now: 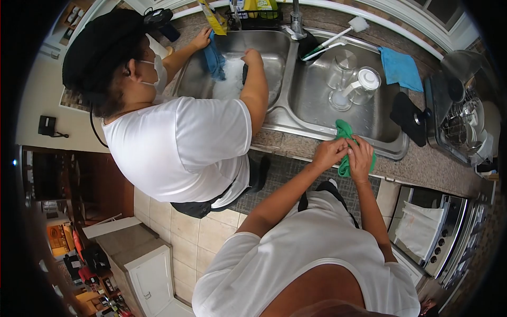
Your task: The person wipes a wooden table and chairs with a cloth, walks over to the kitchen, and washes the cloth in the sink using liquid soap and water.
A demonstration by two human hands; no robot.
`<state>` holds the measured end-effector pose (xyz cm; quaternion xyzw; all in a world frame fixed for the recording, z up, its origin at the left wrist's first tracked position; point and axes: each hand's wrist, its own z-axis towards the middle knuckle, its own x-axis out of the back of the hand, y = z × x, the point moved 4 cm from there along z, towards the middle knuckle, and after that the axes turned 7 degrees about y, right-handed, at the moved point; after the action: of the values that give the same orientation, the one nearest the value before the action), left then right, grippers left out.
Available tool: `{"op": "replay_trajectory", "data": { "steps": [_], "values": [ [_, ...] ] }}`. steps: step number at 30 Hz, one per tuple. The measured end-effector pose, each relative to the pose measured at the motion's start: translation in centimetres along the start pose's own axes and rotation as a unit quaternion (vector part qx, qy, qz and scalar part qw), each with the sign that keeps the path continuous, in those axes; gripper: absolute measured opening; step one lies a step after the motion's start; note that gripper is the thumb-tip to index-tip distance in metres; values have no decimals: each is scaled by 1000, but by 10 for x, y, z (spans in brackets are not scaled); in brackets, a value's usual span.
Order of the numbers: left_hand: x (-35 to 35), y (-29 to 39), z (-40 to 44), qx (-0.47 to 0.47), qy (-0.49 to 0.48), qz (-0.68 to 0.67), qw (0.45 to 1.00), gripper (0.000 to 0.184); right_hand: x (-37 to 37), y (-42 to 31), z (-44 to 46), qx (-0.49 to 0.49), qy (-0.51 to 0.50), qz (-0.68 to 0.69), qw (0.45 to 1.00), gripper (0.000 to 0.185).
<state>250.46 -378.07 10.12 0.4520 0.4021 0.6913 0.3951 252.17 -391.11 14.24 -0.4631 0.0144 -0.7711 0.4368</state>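
The left hand point(331, 153) and right hand point(361, 157) both grasp a green cloth point(344, 128) at the counter's point(441, 162) near edge, beside the right basin point(311, 98). The step in hand looks like gathering or folding it; reaching elsewhere would call for freeing one hand. The right basin holds a white-lidded clear pitcher point(363, 95); the left basin point(256, 41), suds point(227, 89) and a co-worker's hand point(252, 57); the right-hand dish rack point(436, 127), dishes point(477, 129).

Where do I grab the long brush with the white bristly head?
Probably its slim handle, around the middle, from the near side, over the right steel basin: that part looks bare, slanting across the far rim, while white bristles cover the upper right end.
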Motion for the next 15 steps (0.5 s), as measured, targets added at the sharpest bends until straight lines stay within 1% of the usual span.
{"op": "replay_trajectory", "data": {
  "steps": [15],
  "values": [
    [-2, -3, 2, -2, 1, 14, 1000, 23, -2, 4, 1, -5, -7, -6, 1000, 29]
  ]
}}
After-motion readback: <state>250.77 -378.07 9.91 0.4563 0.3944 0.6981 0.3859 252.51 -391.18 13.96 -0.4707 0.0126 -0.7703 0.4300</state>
